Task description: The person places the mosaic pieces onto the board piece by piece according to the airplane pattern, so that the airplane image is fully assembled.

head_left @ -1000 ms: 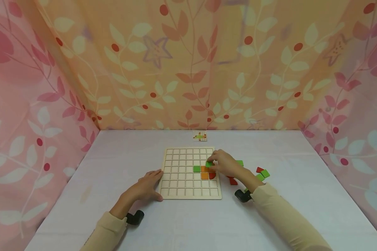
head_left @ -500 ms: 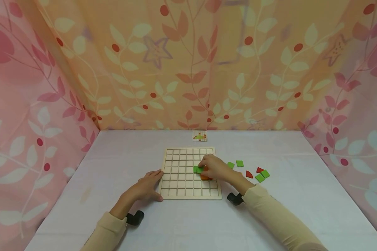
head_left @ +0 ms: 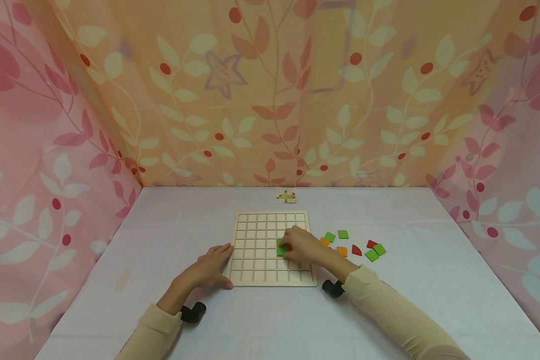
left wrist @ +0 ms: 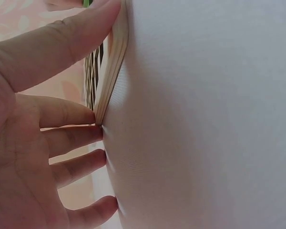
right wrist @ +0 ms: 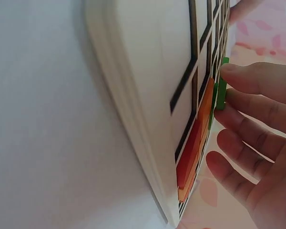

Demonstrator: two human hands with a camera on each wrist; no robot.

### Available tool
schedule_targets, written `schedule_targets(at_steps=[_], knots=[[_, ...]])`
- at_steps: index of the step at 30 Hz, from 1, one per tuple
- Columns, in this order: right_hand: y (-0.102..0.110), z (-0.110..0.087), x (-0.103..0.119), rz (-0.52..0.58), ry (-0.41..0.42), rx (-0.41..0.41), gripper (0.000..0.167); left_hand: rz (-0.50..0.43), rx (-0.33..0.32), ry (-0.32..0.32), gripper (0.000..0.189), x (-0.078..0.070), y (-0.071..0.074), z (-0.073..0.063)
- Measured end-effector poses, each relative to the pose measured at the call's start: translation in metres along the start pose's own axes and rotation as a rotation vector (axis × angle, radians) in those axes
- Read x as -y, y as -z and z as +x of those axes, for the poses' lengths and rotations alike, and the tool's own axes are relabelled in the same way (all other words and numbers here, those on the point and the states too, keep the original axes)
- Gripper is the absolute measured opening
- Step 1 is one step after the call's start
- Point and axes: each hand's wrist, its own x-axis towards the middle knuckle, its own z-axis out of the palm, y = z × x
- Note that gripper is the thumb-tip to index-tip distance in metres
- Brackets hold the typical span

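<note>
A pale wooden grid board lies flat on the table. My right hand is over its right half, pinching a green square tile between thumb and fingertips, close over the grid. In the right wrist view, an orange tile and a red piece sit in the grid beside it; the hand hides them in the head view. Along the board's left edge rests my left hand. Its thumb touches the near corner, and the outstretched fingers reach the edge and the white cloth.
Right of the board lie loose pieces: green tiles, orange tiles and red curved pieces. A small pattern card lies behind the board. Floral curtains enclose the back and sides of the white-covered table.
My right hand has carried the green tile left and nearer to me across the board, uncovering more loose pieces on the right. The left hand stays where it was.
</note>
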Motion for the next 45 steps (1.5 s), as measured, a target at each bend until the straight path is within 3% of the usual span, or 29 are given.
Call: schedule_targets(at_steps=[26, 37, 45], knots=[[-0.007, 0.0, 0.0, -0.048, 0.045, -0.024, 0.019, -0.003, 0.001, -0.001, 0.098, -0.001, 0.001, 0.0], [0.006, -0.013, -0.012, 0.025, 0.015, -0.038, 0.022, -0.008, 0.008, -0.01, 0.098, 0.0, 0.0, 0.0], [0.025, -0.032, -0.033, 0.096, -0.109, -0.069, 0.022, -0.006, 0.008, -0.006, 0.098, 0.001, -0.001, 0.0]])
